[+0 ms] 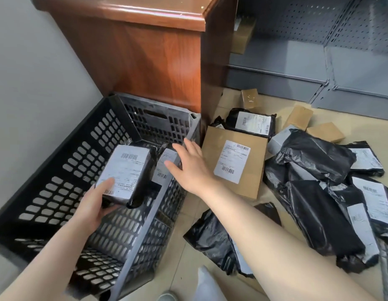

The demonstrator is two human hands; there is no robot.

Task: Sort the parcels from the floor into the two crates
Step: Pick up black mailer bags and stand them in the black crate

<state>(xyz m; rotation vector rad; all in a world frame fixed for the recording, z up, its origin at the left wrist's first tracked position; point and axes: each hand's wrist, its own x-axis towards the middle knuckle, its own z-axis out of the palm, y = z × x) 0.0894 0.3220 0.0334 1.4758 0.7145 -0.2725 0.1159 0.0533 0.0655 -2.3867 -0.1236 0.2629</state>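
My left hand grips a black-wrapped boxy parcel with a white label, held inside the black slatted crate. A second labelled parcel lies in the crate by its right wall. My right hand hovers open over the crate's right rim, its fingers spread just above that second parcel. On the floor to the right lie a flat brown cardboard parcel and several black plastic mailers with white labels. Only one crate is in view.
A wooden cabinet stands right behind the crate. Grey metal shelving runs along the back right. Small brown boxes lie on the floor near the shelving. A grey wall borders the crate on the left. My shoe shows at the bottom edge.
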